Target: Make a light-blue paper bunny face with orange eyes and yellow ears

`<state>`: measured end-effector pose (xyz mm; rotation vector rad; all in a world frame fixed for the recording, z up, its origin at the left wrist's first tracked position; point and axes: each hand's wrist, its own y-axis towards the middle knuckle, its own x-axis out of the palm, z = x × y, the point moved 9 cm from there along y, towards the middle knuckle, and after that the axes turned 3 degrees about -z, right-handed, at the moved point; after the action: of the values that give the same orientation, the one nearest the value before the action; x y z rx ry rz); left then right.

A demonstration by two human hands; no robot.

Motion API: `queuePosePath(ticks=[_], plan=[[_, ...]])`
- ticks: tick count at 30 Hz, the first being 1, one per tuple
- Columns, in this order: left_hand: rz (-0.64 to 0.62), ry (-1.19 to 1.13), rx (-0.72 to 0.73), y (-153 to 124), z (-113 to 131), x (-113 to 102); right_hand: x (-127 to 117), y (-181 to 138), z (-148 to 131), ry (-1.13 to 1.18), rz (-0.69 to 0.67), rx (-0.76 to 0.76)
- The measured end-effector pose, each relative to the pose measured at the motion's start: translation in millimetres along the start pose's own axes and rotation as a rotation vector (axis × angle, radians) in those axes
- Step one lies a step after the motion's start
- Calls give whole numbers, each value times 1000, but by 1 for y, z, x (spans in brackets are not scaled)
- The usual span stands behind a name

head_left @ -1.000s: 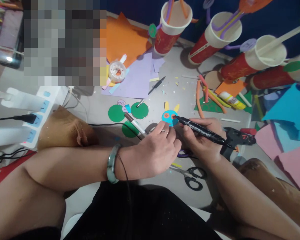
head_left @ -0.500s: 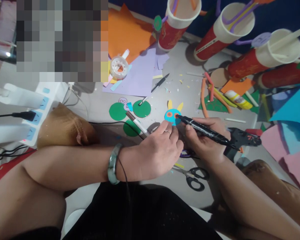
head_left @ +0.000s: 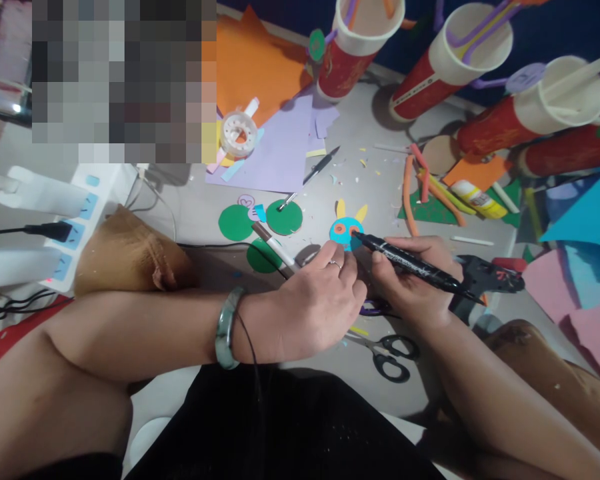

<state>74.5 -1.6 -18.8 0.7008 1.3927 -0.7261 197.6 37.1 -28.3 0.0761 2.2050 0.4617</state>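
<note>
A blue paper circle with two yellow ears and orange eyes, like a small animal face, lies on the table in front of me. My left hand curls its fingers over the circle's lower edge, pinning it there. In my right hand is a black marker, gripped like a pen, its tip on or just above the right orange eye. Close by my left fingers is a white-and-brown marker. Black-handled scissors lie below the two hands, blades partly covered.
Green paper circles and a craft knife lie left of the face. Tape rests on purple paper. Red paper cups line the back. A glue stick sits right. A power strip stands left.
Almost nothing differs. The marker's tip and my right hand have shifted very slightly; my left hand stays in place.
</note>
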Motion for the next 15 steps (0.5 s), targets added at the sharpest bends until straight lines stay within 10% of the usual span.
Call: queuePosePath(ticks=[15], plan=[[8,-6,6,-2,0,-1,-1,2,1,-43,3,59]])
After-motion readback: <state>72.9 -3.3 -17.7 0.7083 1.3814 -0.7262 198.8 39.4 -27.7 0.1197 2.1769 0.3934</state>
